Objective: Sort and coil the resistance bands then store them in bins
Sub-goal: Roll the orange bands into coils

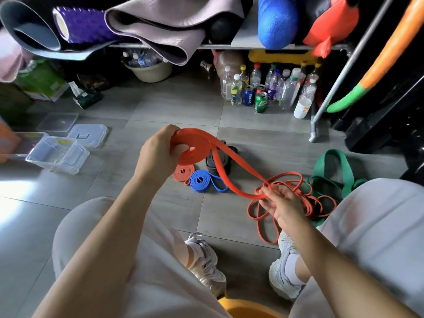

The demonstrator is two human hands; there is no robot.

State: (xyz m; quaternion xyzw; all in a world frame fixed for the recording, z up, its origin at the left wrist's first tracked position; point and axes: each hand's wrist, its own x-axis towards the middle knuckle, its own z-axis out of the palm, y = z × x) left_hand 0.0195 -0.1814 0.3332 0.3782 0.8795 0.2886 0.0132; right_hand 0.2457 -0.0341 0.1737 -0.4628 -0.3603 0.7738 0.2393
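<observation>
Two hands are at work, the left hand (158,154) and the right hand (282,203). I count three coiled bands on the floor: one small orange coil (182,172), one blue coil (202,180) and one black coil (216,162). One loose green band (332,173) lies there too. Two clear bins (57,154) sit open, beside two flat lids (88,134). Three drink cans (260,102) stand among the bottles.

Looks like a cramped home storage corner doubling as a workout-gear stash, with a grey tiled floor (174,104). A metal shelf (286,46) holds rolled yoga mats (160,26), a purple spiky foam roller (85,25) and a blue roller (276,21). Underneath are empty plastic bottles (289,88) and soda cans (260,102), with clear plastic bins (57,154) nearby.
</observation>
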